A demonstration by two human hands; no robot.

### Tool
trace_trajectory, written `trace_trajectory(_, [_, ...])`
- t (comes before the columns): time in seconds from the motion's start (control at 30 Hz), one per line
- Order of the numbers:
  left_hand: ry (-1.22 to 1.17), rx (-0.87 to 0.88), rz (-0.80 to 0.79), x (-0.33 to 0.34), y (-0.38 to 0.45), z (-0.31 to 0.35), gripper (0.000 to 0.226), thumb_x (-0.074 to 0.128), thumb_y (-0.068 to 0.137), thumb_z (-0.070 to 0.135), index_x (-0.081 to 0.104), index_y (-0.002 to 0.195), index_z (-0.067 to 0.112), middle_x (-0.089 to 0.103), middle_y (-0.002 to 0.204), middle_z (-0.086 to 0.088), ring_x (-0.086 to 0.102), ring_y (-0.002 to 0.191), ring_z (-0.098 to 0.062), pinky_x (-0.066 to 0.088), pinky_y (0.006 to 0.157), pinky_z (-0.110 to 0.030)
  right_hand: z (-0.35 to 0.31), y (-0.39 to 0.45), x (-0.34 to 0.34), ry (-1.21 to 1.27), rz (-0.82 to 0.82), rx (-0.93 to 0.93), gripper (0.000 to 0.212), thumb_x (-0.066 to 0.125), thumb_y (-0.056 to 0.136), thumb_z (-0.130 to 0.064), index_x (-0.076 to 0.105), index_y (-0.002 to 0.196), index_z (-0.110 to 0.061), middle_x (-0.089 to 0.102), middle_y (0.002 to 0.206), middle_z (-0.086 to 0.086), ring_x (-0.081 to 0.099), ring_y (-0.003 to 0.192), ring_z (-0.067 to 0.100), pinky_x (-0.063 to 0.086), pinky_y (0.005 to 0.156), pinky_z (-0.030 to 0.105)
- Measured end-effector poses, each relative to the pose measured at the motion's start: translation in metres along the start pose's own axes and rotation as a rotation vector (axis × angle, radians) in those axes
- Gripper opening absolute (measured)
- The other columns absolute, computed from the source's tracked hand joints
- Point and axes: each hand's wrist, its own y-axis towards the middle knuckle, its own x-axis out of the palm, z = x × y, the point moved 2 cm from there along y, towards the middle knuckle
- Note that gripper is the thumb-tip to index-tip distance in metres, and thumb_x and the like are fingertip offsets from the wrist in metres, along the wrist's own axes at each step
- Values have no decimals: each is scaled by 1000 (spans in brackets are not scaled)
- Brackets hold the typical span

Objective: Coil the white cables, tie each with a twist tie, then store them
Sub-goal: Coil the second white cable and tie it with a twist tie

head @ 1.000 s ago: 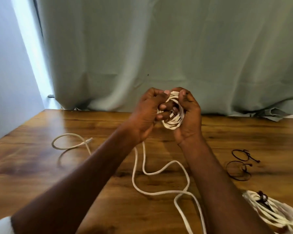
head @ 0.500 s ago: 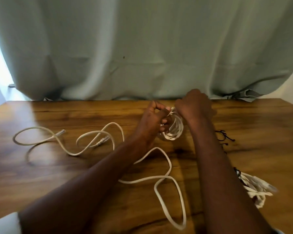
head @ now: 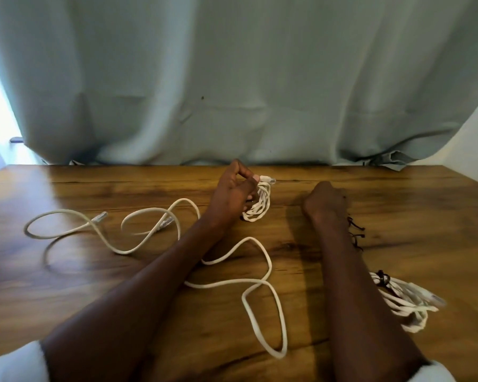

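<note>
- Cable coil (head: 255, 205) sat in the left hand (head: 232, 191), fingers curled round its loops, one plug poking out past the thumb.
- Twist ties (head: 355, 234) lay on the worktop (head: 425, 216) just right of the right hand (head: 326, 201), nearer that hand than the left.
- Right hand's grip was curled, knuckles up; whether it pinched a tie, I could not tell.
- Loose cable tail (head: 249, 282) trailed toward the body from the coil.

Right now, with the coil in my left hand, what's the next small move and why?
Probably pick up one twist tie with the right hand. The left hand grips the small coil, but the right hand has let go and sits beside the ties. A long tail of cable lies loose on the table, so more winding may come first.
</note>
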Motion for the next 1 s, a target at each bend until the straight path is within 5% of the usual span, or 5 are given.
trace_trajectory(0.3, [-117,21,110,-23,8,11,11,52,108,7,45,100,11,42,58,0,35,46,-8,29,46,-26,-53,-34,-9,583,16,-363,35,63,84,9,80,96,-19,77,96,-3,70,88,14,52,79,25])
trace_trajectory(0.5, [-187,14,131,-33,6,17,15,52,109,10,45,97,14,41,61,2,34,49,-10,32,47,-23,-37,-27,-18,169,68,-165,13,68,96,-20,74,105,-13,73,110,11,68,101,30,40,74,29])
trace_trajectory(0.63, [-188,17,122,-28,-1,25,16,52,109,12,46,95,15,43,61,3,35,48,-9,31,49,-25,-36,-31,-4,-27,-190,-147,51,83,86,-34,61,125,-11,66,127,14,63,117,35,44,80,35])
trace_trajectory(0.8, [-168,92,99,-42,-30,55,12,51,109,13,46,98,14,40,65,1,35,53,-11,29,53,-28,-39,-33,-3,-61,-97,-206,26,70,96,-29,61,114,-12,66,113,9,64,106,32,45,75,34])
trace_trajectory(1.0, [-103,83,270,-79,-67,63,7,49,110,14,46,115,11,44,63,1,39,50,-11,33,51,-27,-78,-54,-1,774,-374,-284,16,66,100,-22,74,89,-14,73,88,1,65,87,18,47,70,30])
